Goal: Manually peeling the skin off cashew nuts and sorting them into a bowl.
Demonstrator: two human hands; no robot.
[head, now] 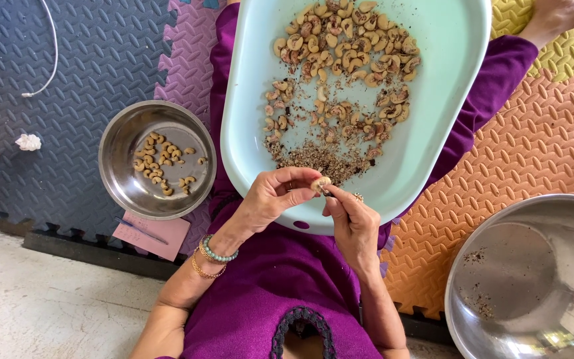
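Fingertips (313,181) of my left hand (270,199) and right hand (350,219) pinch one cashew (320,183) together above the pale tray's (446,80) near rim. I judge it could slip and drop into the husk crumbs (320,159).

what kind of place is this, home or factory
Likely a home or small workshop floor, not a factory line: the person sits on foam puzzle mats, with a pale green tray of cashew nuts on the lap and steel bowls beside.

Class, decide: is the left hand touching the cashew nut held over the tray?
Touching. The head view shows the left hand pinching the cashew nut between its fingertips.
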